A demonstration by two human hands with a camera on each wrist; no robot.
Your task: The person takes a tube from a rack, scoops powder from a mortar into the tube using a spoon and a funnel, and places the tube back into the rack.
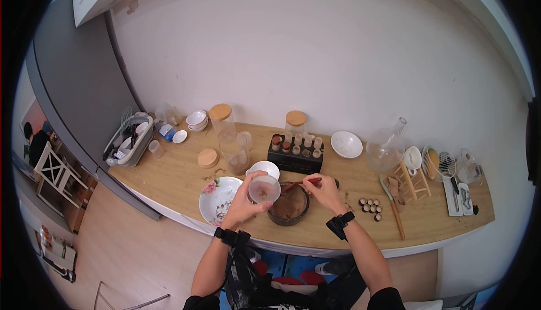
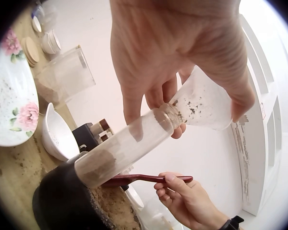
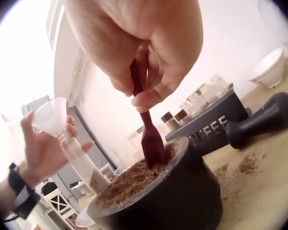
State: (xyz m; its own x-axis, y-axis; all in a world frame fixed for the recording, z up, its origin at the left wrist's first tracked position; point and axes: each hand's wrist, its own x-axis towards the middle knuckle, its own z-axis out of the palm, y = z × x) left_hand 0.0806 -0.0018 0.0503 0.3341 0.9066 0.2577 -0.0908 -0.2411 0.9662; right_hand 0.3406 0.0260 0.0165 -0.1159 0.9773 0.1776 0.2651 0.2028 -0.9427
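My left hand [image 1: 241, 204] grips a clear funnel [image 2: 206, 103] whose neck sits in the mouth of a slim glass tube [image 2: 134, 141]. The tube is tilted, with brown powder near its lower end, and specks cling inside the funnel. Its bottom overlaps the rim of a black mortar [image 3: 170, 203] in the left wrist view. In my right hand [image 1: 326, 194], thumb and fingers pinch the handle of a dark red scoop [image 3: 152, 141]. The scoop's flat end dips into the brown powder [image 3: 127, 184] filling the mortar.
Behind the mortar stands a black rack [image 1: 294, 163] of small glass tubes. A black pestle [image 3: 261, 120] lies beside it near spilled powder. Left are a flowered plate [image 1: 209, 206] and a white bowl [image 1: 268, 167]; right are several small caps [image 1: 370, 204] and a glass flask [image 1: 384, 155].
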